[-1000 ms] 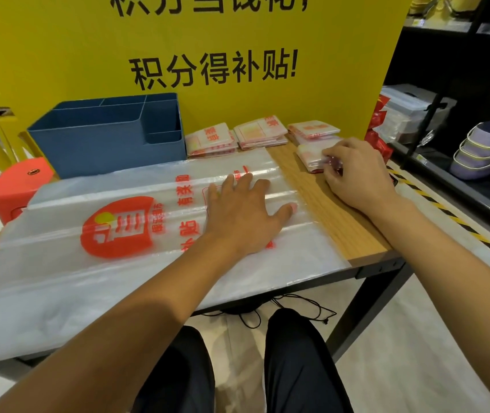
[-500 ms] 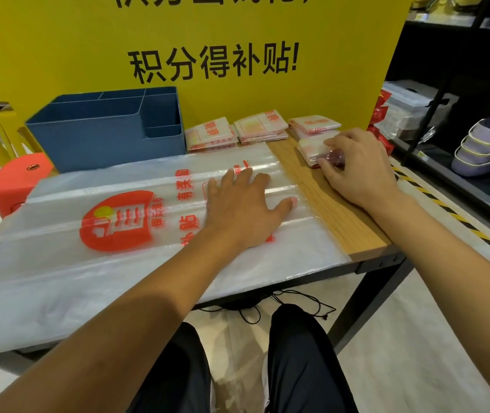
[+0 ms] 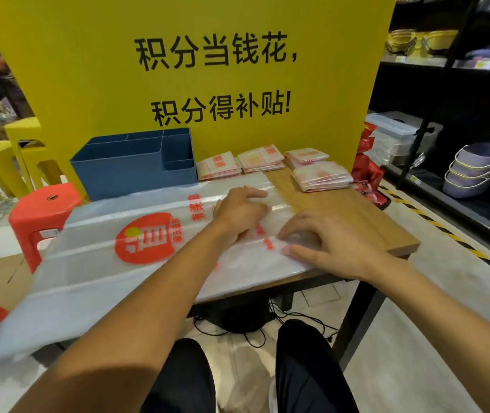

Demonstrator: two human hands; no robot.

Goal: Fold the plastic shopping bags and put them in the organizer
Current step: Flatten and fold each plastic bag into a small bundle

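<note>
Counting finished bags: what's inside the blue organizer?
The blue organizer shows only bare upper inner walls; its bottom is hidden by its front wall. The folded bags lie beside it on the table.

plastic bag: translucent white with pale lengthwise stripes; a red-orange round logo with a small yellow spot at frame centre-left, red characters beside it
organizer: plain dark blue, centre-left
folded bags: white with red-orange print, centre-right
sign: bright yellow with black characters, upper centre
table: light brown wood grain, black frame
stool: red-orange, left edge
floor tape: yellow and black diagonal stripes, right
baskets: pale lilac, right
</note>
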